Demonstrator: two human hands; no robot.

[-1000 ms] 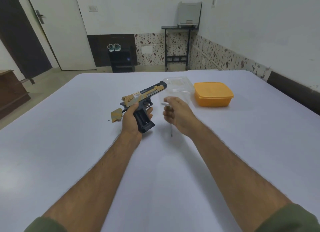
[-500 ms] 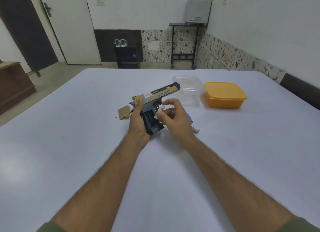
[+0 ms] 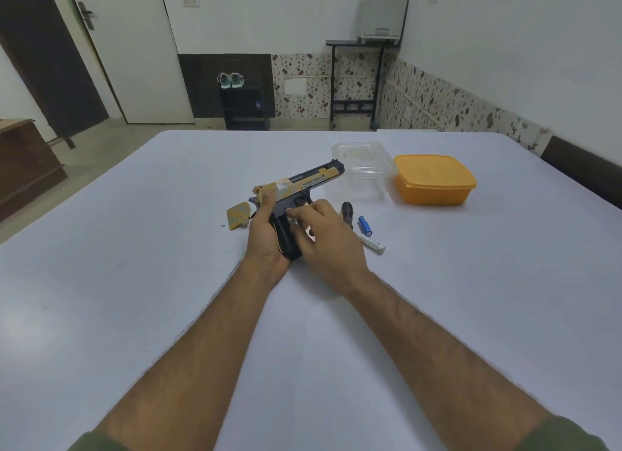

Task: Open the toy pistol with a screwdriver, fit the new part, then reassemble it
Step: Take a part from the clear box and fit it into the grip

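The toy pistol, black with a tan and gold slide, lies in my left hand, which grips its handle from the left. The handle's side is open, showing a dark cavity. My right hand presses a small white cylindrical part into that cavity with its fingertips. The removed tan grip cover lies on the table just left of my left hand, with a tiny dark screw beside it. The screwdriver's dark handle shows behind my right hand.
A blue battery and a white battery lie right of my right hand. A clear plastic box and an orange lidded container stand further back right. The white table spreads around.
My right hand has moved left from beside the pistol onto its open handle, bringing the small white part down into the cavity. The head camera has drifted, showing the batteries on the table.
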